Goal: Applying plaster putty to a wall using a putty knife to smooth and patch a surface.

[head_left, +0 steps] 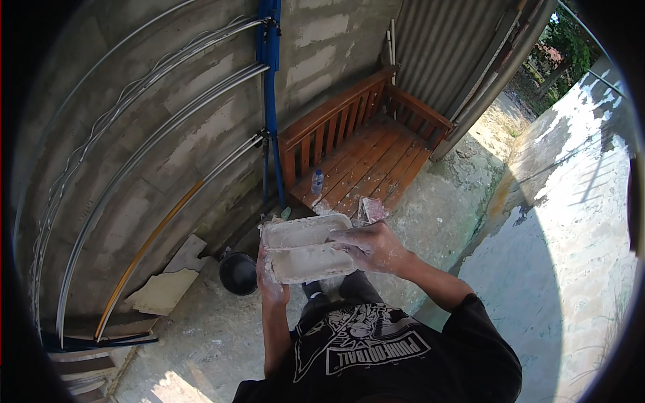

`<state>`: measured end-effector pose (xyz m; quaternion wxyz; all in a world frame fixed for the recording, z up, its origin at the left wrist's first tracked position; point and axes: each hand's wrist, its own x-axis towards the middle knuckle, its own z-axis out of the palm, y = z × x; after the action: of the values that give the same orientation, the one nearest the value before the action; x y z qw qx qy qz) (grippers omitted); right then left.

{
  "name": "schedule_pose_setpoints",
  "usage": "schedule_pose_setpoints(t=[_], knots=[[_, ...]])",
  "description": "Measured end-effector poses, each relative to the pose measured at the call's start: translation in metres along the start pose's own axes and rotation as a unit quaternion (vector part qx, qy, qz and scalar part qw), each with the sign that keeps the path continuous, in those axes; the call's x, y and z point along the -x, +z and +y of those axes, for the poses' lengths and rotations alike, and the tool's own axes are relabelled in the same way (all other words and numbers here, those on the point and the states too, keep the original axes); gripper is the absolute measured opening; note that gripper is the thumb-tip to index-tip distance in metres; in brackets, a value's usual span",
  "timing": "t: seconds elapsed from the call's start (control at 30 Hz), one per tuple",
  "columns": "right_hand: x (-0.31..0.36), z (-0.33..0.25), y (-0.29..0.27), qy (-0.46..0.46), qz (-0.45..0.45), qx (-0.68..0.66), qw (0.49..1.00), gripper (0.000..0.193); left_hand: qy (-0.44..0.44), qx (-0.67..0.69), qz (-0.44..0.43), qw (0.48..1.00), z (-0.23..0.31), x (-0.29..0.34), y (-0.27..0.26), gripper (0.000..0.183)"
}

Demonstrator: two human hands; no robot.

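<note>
I hold two flat, plaster-caked boards in front of my chest, a far plastering board (302,230) and a near plastering board (310,262), one edge against the other. My left hand (269,279) grips them from below at their left end. My right hand (371,246), dusted white, lies over their right end with fingers spread on the near board. Both forearms come up from my black printed shirt (376,349).
A brown slatted wooden bench (366,148) stands ahead with a small plastic bottle (317,181) on its seat. A black round bucket (238,273) sits on the concrete floor by the block wall (168,121). A blue pipe (270,87) and metal rods run along the wall. Board scraps (164,289) lie left.
</note>
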<state>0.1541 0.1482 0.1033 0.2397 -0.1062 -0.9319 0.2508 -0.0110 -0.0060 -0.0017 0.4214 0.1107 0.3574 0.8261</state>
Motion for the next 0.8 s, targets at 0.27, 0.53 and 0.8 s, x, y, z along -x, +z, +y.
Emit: schedule_pose_setpoints(t=[0.27, 0.53, 0.8], knots=[[0.002, -0.003, 0.016, -0.075, 0.017, 0.122, 0.989, 0.04, -0.021, 0.008, 0.008, 1.0, -0.016, 0.005, -0.02, 0.055], [0.015, -0.014, 0.012, -0.024, -0.059, 0.056, 0.996, 0.039, -0.021, 0.036, 0.012, 0.999, -0.002, 0.004, 0.0, 0.051], [0.0, -0.022, -0.015, 0.018, -0.071, -0.017, 0.997, 0.031, -0.021, 0.038, 0.011, 0.999, -0.001, 0.001, -0.002, 0.05]])
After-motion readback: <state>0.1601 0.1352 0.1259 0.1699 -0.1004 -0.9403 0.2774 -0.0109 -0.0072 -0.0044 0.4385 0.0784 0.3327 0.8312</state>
